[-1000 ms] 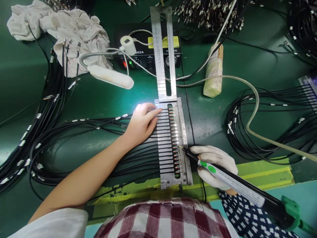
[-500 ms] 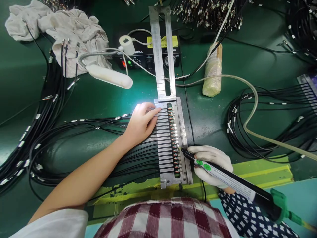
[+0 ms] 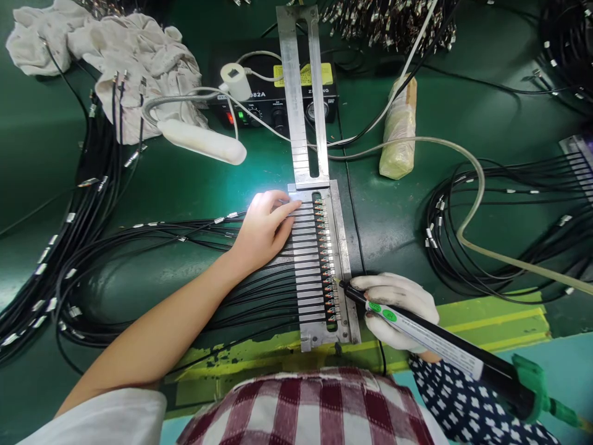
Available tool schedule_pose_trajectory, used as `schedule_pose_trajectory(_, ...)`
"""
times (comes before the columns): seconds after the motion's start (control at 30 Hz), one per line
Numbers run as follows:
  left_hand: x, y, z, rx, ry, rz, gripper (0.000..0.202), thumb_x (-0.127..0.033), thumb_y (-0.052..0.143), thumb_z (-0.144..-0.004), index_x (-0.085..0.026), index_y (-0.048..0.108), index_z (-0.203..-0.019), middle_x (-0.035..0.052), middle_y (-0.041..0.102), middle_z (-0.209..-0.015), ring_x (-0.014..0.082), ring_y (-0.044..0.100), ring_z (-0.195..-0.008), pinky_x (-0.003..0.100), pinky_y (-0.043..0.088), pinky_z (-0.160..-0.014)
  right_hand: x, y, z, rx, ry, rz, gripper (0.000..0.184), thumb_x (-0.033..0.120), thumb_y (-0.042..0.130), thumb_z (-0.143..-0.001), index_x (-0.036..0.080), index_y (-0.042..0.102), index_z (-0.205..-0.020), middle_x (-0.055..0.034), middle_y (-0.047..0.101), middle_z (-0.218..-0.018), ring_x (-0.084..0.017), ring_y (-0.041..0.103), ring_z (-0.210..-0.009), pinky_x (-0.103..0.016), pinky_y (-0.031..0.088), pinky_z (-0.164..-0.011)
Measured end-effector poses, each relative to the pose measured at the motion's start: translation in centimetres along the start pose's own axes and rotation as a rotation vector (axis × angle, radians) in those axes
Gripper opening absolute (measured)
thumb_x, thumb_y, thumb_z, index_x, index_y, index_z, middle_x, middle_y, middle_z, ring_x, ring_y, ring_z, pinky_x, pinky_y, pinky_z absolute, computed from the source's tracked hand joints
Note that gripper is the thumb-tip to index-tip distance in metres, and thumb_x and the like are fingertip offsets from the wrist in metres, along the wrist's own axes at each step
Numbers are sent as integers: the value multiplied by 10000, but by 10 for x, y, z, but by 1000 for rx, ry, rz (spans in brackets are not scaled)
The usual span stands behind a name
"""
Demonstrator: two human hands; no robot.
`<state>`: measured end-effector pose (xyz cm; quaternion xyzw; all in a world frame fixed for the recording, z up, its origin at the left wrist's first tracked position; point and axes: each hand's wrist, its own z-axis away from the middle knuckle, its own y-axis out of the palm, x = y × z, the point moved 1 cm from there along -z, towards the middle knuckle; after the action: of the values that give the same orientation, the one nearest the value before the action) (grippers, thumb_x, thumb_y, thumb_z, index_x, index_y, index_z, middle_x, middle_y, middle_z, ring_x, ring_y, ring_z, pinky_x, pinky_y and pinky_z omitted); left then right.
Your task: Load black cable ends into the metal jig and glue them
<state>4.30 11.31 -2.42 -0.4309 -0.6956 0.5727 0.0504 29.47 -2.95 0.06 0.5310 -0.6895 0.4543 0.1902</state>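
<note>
Green workbench (image 3: pixel 398 216): half-open left hand (image 3: pixel 264 227) rests on metal cable jig (image 3: pixel 343 262); gloved right hand (image 3: pixel 411 298) clasps dispensing syringe (image 3: pixel 438 347).

One head-worn camera gives the sole view, looking forward and steeply down at the desk (image 3: pixel 393 222) from above the wearer's checked garment (image 3: pixel 310 408), near enough that the metal fixture (image 3: pixel 341 256) sits mid-view, the black control box (image 3: pixel 273 99) beyond.

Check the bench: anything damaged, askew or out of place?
Some wear: the yellow-green tape along the near edge is patchy and dark-spotted left of the metal fixture, as if abraded. The white glove on the right hand has dark smudges. The black cables in the fixture look evenly lined up.
</note>
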Motion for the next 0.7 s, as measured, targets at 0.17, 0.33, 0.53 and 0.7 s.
schedule_pose_trajectory(0.17,0,0,0,14,-15,5,316,-211,479,-957,-220,601,-1249,119,561,-1196,242,541,-1041,456,460,-926,0,0,0,-8,17,8,234,165,687,-776,187,634,-1003,-109,768,-924,-241,755,-850,-346,617,-707)
schedule_pose_trajectory(0.33,-1,-1,0,9,-16,4,309,-208,480,-958,-217,605,-1240,119,564,-1189,238,544,-1031,456,465,-921,0,0,-1,2,29,29,229,175,696,-782,176,644,-1005,-120,766,-966,-237,754,-869,-341,619,-738)
schedule_pose_trajectory(0.53,-1,-1,0,9,-6,7,310,-204,482,-955,-199,613,-1236,127,564,-1185,244,540,-1035,452,465,-918,1,-1,-2,-16,32,41,225,190,701,-779,181,647,-997,-111,768,-983,-244,757,-875,-336,623,-740)
schedule_pose_trajectory(0.7,0,-1,0,11,-16,14,319,-207,482,-953,-216,610,-1245,124,564,-1190,248,540,-1036,465,458,-926,4,-2,4,-30,-30,35,254,202,702,-772,175,634,-1016,-116,769,-964,-244,760,-839,-345,618,-712)
